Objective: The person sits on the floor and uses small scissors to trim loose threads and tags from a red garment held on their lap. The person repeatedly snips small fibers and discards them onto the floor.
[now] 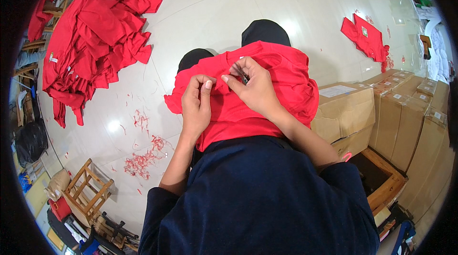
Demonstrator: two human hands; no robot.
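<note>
A bunched red shirt (248, 111) lies across my lap and knees. My left hand (197, 102) is closed over its left part, thumb and forefinger pinched on what looks like a bit of the red cloth. Just to the right, my right hand (255, 85) is closed around small dark thread snips (244, 76), their blades partly hidden by the fingers. The fingertips of both hands are close together above the shirt, with a small gap between them.
A large heap of red shirts (90, 45) lies on the tiled floor at left. Red thread scraps (145, 159) are scattered nearer me, by a wooden stool (88, 190). At right are another red shirt (365, 37), cardboard boxes (346, 111) and a wooden frame (389, 185).
</note>
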